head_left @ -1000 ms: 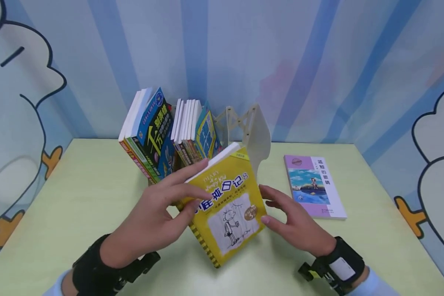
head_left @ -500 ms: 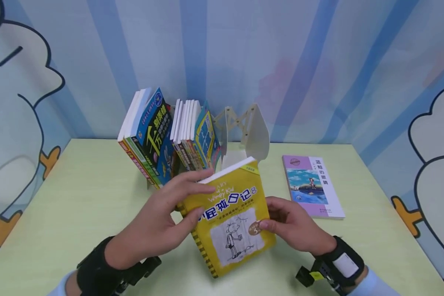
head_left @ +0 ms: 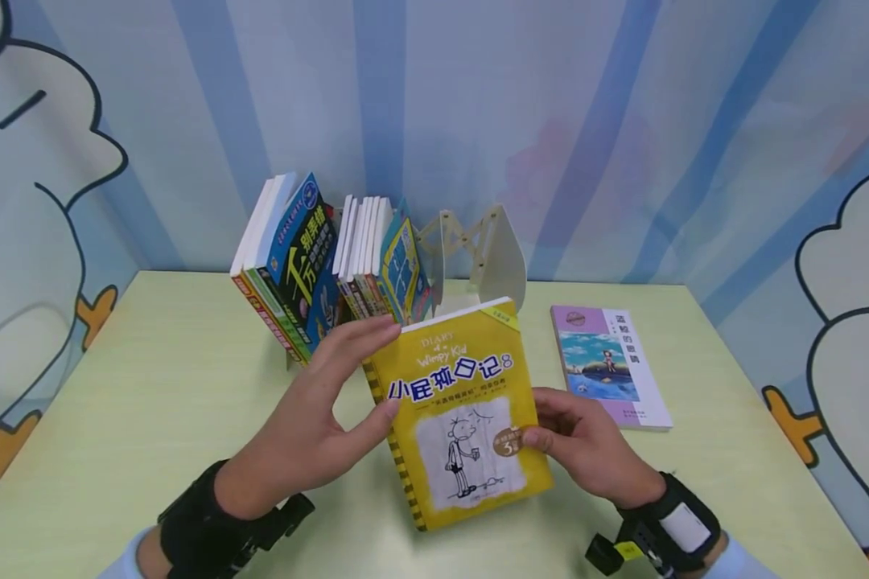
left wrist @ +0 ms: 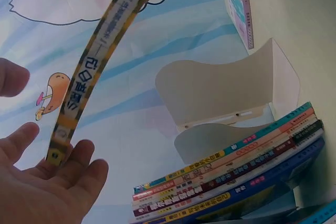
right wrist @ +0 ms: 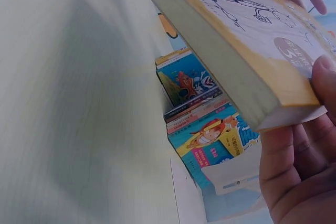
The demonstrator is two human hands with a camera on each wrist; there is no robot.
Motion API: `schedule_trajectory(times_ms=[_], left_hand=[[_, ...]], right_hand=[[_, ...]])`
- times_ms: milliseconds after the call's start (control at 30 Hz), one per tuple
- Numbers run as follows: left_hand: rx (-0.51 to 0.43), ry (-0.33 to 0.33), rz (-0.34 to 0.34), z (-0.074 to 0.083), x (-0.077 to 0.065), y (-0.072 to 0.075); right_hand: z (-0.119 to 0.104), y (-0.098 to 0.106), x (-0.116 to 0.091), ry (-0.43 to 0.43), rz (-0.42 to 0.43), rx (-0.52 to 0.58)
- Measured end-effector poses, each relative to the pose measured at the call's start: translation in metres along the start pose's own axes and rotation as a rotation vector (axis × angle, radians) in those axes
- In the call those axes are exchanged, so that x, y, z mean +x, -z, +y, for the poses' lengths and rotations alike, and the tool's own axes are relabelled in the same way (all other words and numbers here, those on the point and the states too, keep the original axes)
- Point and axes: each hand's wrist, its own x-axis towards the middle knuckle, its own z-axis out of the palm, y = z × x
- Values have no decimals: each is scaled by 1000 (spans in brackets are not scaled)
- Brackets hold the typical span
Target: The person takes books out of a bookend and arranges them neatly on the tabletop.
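Since half a second ago, the yellow book has turned slightly more upright, and the left hand has slid off its cover toward the spine, so that the title now shows whole. Throughout, the right hand has kept its grip: its fingers are clamped on the book's right side, thumb on the front cover and the others behind, as the right wrist view confirms. On the left hand the fingers are apart and loosely extended around the upper part of the spine; the left wrist view shows the end of the spine beside them, but I cannot tell how firmly they touch it. The yellow book is held above the middle of the tabletop, tilted, cover facing up toward the person

Toward the tabletop's back edge stands a white rack with curved dividers. Taller books lean at its left end, the outermost cover blue and black; beside them is a row of thinner books, ending in a blue one with a yellow panel. On the tabletop's right side, nearer the back right corner than the front, a purple book lies flat, front cover up. Both wrists wear black straps, with light blue sleeves below
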Motion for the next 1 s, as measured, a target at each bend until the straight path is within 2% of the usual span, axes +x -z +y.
schedule_trajectory(times_ms=[167, 333, 467, 667, 867, 933, 1000], left_hand=[[40, 22, 0, -6, -2, 1], [87, 53, 0, -14, -5, 2], [113, 83, 11, -20, -7, 2], [132, 81, 1, -28, -9, -2], [159, 91, -11, -32, -7, -4], [165, 91, -15, -32, -6, -4], [170, 95, -23, -32, -5, -5]], right_hand=[[3, 8, -5, -7, 59, -8], [0, 18, -10, -27, 120, -64], [0, 29, -13, -31, 158, -58], [5, 51, -23, -67, 273, -65], [9, 74, -32, -67, 395, -157], [11, 81, -35, -81, 433, -157], [14, 89, -38, -99, 462, -100]])
